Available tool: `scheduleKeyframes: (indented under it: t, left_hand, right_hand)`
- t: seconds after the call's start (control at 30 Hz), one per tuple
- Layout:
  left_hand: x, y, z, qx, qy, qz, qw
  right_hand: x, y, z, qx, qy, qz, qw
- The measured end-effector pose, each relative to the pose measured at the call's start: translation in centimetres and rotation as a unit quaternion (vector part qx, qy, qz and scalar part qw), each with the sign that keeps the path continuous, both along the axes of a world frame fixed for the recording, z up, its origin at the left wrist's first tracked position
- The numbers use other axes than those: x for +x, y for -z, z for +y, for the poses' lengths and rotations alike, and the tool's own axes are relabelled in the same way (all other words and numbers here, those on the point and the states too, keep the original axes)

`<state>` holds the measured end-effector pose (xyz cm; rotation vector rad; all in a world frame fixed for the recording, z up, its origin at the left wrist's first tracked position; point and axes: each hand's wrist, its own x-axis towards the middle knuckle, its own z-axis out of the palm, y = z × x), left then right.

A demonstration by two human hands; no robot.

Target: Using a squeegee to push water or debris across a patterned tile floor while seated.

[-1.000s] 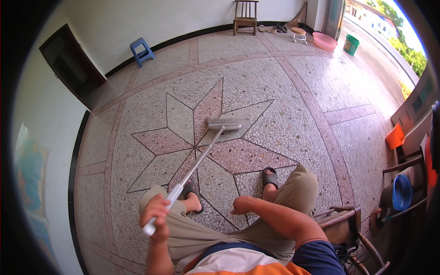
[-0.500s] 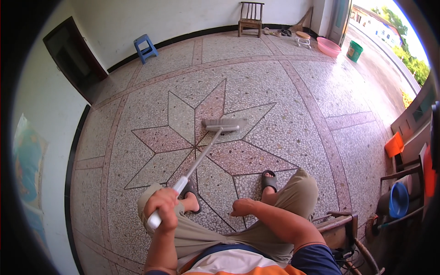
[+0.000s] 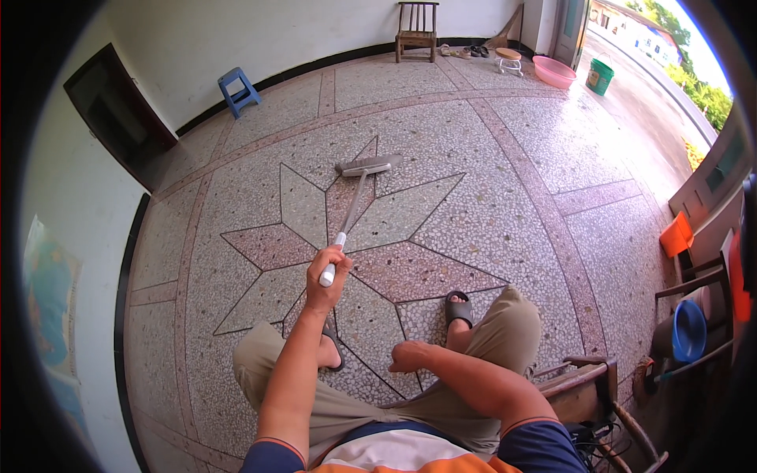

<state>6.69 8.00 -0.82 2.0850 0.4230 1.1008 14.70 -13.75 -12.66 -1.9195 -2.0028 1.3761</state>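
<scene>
My left hand is wrapped round the white grip of a long-handled brush. The metal pole runs forward from it to a wide head with grey bristles, blurred at its edges, over the star pattern in the floor. Bent in front of my body, my right hand is closed between my knees, touching nothing that I can see. Beneath it lies the speckled stone floor.
A wooden chair, a small round stool and a pink basin stand by the far wall. A blue stool is at the far left. Close on my right are a wooden seat and a blue basin.
My left hand has pushed forward and to the right, its arm now stretched out. The brush head has slid farther away and slightly left. My right hand has hardly moved.
</scene>
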Motion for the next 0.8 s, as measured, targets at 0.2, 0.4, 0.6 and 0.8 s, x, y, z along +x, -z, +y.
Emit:
scheduleKeyframes:
  t: [0.2, 0.4, 0.6, 0.8]
  left_hand:
    - [-2.5, 1.2, -1.3, 0.018, -0.013, 0.005, 1.000]
    - [-9.8, -2.0, -4.1, -0.023, -0.031, 0.016, 0.999]
    - [-17.5, -10.4, -7.7, 0.013, -0.092, -0.030, 0.995]
    - [-21.1, -16.1, -11.8, -0.024, -0.086, -0.275, 0.957]
  right_hand:
    - [0.2, 0.3, -0.2, 0.010, 0.010, 0.002, 1.000]
    - [0.3, 0.7, -0.5, 0.011, 0.001, -0.009, 1.000]
    - [0.1, 0.1, -0.3, -0.001, -0.016, -0.014, 1.000]
    - [0.2, 1.6, -0.4, -0.014, -0.026, -0.022, 0.999]
